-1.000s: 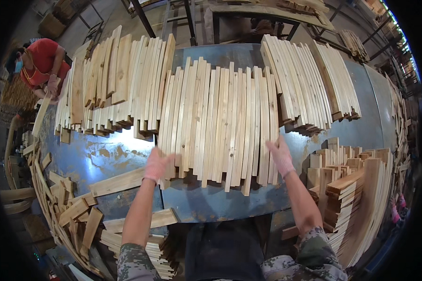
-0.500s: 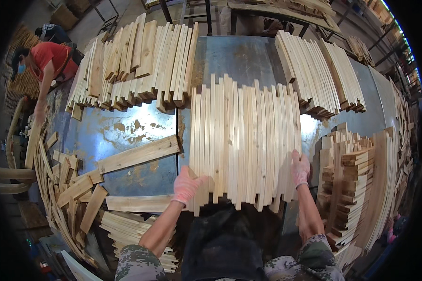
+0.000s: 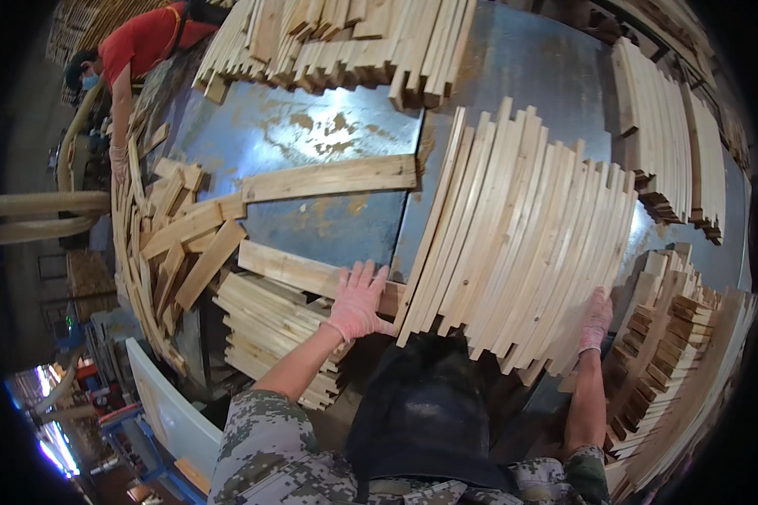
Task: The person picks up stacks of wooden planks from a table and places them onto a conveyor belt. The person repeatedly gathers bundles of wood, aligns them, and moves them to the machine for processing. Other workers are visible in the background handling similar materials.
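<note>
A row of pale wooden strips (image 3: pixel 514 244) lies side by side on the metal-topped table in front of me, its ends uneven. The leftmost strip (image 3: pixel 436 219) leans a little away from the others at its far end. My left hand (image 3: pixel 358 303), in a pink-and-white glove, is open with fingers spread over a plank (image 3: pixel 290 268) left of the row; its thumb points to the row's near left corner. Against the row's right side rests my right hand (image 3: pixel 596 321), gloved alike, its fingers stretched along the outer strip and partly hidden.
Loose boards (image 3: pixel 185 227) are heaped at the left, with one long board (image 3: pixel 328 177) beside them. Stacked strips (image 3: pixel 269 337) sit at the near left. More wood piles (image 3: pixel 665 345) stand right and far. A person in a red top (image 3: pixel 147 42) reaches toward the heap.
The view has turned to the left. My left hand has left the row's edge and spread out over the plank. My right hand stays at the right side; the row looks slanted now.
</note>
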Demonstrator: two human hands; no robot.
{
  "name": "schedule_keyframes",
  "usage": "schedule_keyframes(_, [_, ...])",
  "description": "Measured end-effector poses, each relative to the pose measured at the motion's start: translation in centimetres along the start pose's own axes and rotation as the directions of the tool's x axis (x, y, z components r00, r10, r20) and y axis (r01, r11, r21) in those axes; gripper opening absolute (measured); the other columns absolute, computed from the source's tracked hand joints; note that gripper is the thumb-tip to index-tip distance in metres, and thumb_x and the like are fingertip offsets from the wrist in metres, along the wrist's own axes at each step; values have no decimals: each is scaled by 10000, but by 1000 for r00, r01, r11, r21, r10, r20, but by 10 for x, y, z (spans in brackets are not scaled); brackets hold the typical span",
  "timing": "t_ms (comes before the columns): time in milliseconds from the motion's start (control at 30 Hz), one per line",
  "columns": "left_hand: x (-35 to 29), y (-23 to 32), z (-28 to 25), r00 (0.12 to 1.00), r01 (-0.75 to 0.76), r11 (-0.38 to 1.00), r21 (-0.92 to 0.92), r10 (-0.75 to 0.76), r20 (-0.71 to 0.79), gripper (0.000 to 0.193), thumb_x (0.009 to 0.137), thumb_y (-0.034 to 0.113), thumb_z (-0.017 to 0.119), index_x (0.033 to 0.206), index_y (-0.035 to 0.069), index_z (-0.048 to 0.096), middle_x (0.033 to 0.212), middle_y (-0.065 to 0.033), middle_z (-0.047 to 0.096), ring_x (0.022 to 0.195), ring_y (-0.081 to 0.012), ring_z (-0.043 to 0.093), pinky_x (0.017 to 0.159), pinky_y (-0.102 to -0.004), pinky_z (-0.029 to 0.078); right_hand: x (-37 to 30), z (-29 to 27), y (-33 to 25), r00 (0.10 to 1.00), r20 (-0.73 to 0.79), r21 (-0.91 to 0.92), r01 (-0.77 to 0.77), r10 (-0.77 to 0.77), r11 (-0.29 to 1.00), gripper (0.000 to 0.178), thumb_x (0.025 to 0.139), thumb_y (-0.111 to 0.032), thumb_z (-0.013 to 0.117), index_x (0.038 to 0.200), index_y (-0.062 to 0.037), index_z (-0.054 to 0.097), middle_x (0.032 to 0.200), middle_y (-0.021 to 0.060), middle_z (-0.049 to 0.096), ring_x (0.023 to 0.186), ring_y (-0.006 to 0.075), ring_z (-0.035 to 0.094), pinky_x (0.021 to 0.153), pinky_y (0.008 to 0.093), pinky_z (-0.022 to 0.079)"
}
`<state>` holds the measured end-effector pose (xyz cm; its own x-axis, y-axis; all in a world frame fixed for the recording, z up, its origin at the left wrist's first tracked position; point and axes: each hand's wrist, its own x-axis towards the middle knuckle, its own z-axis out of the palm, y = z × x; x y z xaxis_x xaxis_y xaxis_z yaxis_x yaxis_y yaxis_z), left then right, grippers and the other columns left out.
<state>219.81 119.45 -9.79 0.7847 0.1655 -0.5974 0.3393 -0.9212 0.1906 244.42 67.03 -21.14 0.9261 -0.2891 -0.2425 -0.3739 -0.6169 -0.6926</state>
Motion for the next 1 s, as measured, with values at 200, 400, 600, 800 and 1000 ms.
schedule_keyframes(200, [11, -70, 34, 978, -108, 975, 194, 139, -156, 923, 707, 322, 907, 1526, 155, 516, 1548, -121, 526, 1472, -348, 458, 1268, -614, 248, -1, 0, -4, 987, 81, 231, -157, 141, 960, 605, 1097, -495, 574, 1307, 67, 654, 1098, 118, 718, 959, 235, 644, 920, 371, 524])
schedule_keyframes(400, [78, -83, -27, 930, -94, 990, 109, 127, -345, 587, 699, 265, 846, 1227, 132, 628, 1178, -132, 695, 1153, -367, 651, 1115, -547, 407, 3, -2, -6, 997, 18, 10, -72, 72, 997, 519, 1100, -453, 588, 1206, 46, 683, 1018, 144, 711, 918, 245, 620, 882, 394, 517])
schedule_keyframes(600, [168, -74, -85, 637, 17, 1000, -22, -28, -770, 634, 932, 415, 734, 1395, -2, 612, 1438, -260, 581, 1378, -445, 519, 1208, -572, 345, 7, -12, -9, 996, 83, -91, -31, 39, 995, 531, 1099, -462, 577, 1237, 40, 683, 1097, 169, 729, 988, 294, 646, 945, 415, 510])
schedule_keyframes(800, [163, -19, 24, 806, -213, 971, -112, 109, -582, 731, 1099, 521, 504, 1600, -9, 467, 1700, -321, 325, 1604, -489, 244, 1322, -574, 119, 55, -30, 39, 955, 137, 178, 238, -264, 955, 463, 1136, -391, 539, 1285, 22, 683, 1127, 92, 724, 1062, 206, 650, 996, 350, 510])
schedule_keyframes(1000, [201, 14, 57, 941, -159, 801, -577, -54, -335, 787, 1103, 556, 491, 1690, 61, 319, 1717, -242, 340, 1616, -414, 247, 1322, -559, 100, 48, -5, 4, 970, 234, 700, -124, -62, 704, 532, 1137, -370, 529, 1584, -80, 536, 1318, 33, 664, 1082, 126, 661, 968, 285, 547])
